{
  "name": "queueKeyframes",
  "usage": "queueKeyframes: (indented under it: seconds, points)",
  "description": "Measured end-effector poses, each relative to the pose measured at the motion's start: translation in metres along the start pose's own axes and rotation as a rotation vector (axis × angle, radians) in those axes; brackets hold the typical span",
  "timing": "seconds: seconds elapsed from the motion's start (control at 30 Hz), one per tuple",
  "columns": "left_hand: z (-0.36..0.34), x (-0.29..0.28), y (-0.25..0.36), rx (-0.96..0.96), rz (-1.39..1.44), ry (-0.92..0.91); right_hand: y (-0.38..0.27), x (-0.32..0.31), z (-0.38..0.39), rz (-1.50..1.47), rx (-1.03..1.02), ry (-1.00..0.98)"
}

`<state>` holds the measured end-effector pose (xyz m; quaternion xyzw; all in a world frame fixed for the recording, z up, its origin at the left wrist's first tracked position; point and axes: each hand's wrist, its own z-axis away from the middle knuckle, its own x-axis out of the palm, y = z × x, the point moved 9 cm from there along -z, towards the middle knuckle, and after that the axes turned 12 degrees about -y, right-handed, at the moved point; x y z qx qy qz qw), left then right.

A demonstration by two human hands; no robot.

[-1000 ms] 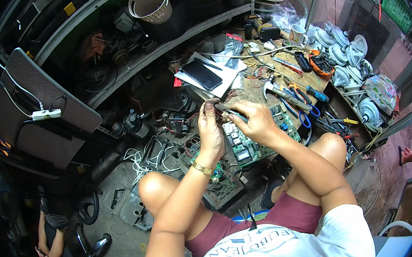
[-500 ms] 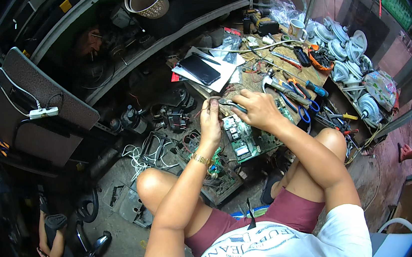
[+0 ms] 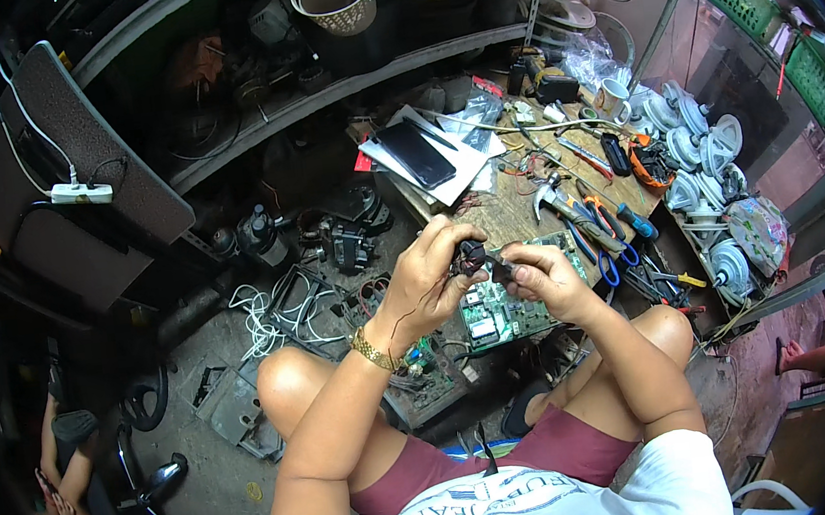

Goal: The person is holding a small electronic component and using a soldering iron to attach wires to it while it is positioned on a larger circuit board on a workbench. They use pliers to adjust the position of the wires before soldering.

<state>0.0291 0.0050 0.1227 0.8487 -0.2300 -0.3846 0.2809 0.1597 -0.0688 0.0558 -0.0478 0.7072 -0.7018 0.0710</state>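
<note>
My left hand (image 3: 431,274) is closed around a small dark round part (image 3: 471,254), whose kind I cannot make out. A thin dark wire (image 3: 408,313) trails from these fingers down over my wrist. Close beside it, my right hand (image 3: 547,278) pinches something small and dark (image 3: 501,270) against or very near the round part; the fingers hide most of it. Below both hands lies a green circuit board (image 3: 515,319) with several white and black components, at the near edge of the wooden worktable (image 3: 527,200).
A hammer (image 3: 549,195), pliers and scissors (image 3: 609,265) lie at the table's right. A black phone (image 3: 417,153) rests on papers behind. White plastic pulley-like parts (image 3: 692,143) pile up at far right. Motors (image 3: 346,247) and white cable (image 3: 263,318) are at left.
My left hand has turned and now shows the dark round part. The blue-handled pliers in my right hand earlier no longer show clearly. My right hand has lowered, and the whole view has shifted slightly.
</note>
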Motion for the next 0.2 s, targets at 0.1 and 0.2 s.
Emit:
queueKeyframes:
  seconds: [0.1,0.2]
  points:
    - [0.002,0.0,0.0,0.005,-0.094,-0.017,-0.009,-0.001,0.001,0.034,0.012,0.013]
    - [0.004,0.001,0.008,0.124,-0.127,-0.001,0.023,0.016,0.003,-0.417,0.128,-0.239]
